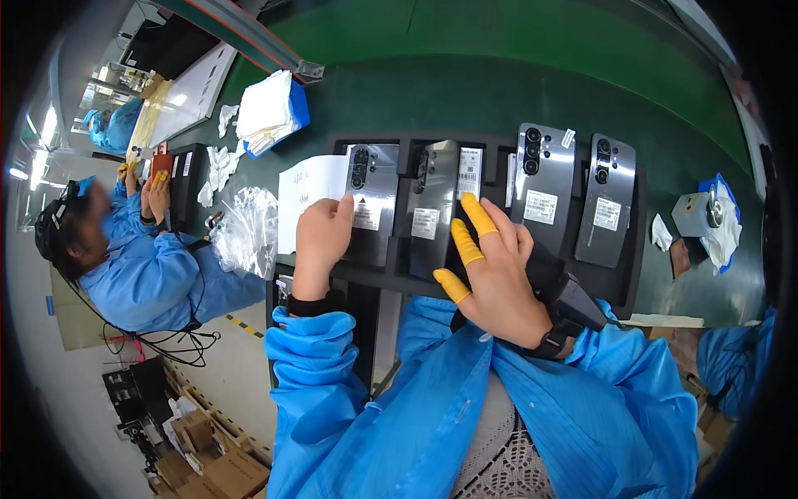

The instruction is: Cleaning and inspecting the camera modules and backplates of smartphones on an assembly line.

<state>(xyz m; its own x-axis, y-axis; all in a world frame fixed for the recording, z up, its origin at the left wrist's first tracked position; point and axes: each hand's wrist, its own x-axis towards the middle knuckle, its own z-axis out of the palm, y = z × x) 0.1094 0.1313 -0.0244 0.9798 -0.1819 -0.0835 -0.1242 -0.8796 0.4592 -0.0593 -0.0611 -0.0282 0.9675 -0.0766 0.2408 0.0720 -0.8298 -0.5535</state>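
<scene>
Several dark grey smartphones lie camera side up in a black compartmented tray (490, 148). My left hand (322, 241) is at the left edge of the leftmost phone (371, 243), fingers curled in and their tips partly hidden. What they grip, if anything, does not show. My right hand (503, 270), wearing yellow finger cots on three fingers, spreads over the tray beside the second phone (432, 195). One fingertip reaches a white printed label (470, 166) there. Two more phones, the third (544, 170) and the rightmost (609, 229), sit tilted at the right, bearing white labels.
On the green bench (391, 91), a blue bin of white cloths (268, 112), a paper sheet (299, 195) and clear plastic bags (247, 233) lie left. A white dispenser bottle (694, 214) stands right beside another blue bin (727, 220). A co-worker (158, 266) works at left.
</scene>
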